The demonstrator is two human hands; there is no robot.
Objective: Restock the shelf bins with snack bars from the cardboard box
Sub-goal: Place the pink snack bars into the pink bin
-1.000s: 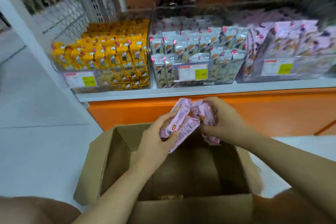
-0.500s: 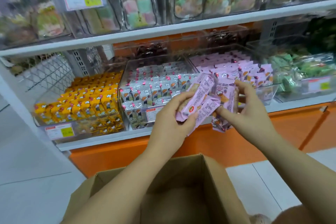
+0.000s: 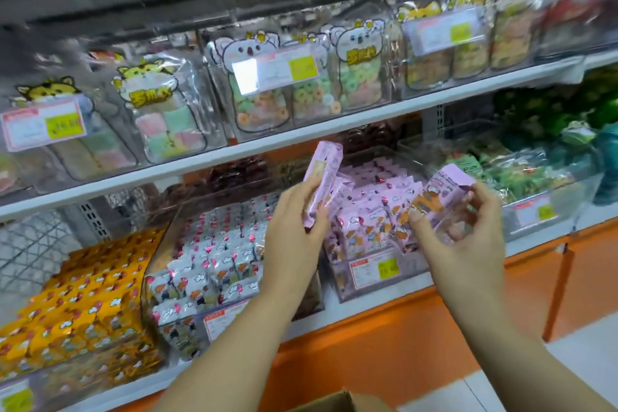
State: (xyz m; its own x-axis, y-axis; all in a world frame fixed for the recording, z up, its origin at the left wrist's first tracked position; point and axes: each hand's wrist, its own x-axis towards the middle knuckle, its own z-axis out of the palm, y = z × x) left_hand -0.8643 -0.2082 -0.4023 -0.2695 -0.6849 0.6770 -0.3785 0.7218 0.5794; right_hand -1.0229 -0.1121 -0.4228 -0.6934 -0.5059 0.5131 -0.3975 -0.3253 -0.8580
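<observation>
While the left hand (image 3: 294, 227) is gripping several pink snack bars (image 3: 323, 174), the right hand (image 3: 468, 237) is pinching 1 pink bar (image 3: 443, 187); the clear bin (image 3: 371, 273) is sitting between both hands, the cardboard box (image 3: 334, 403) below them.

I see the scene through one wide-angle camera on the person's head, facing forward and slightly down, close to the stocked shelves (image 3: 254, 150) filling the frame; a cardboard box (image 3: 334, 403) corner clips the bottom edge, centre.
</observation>
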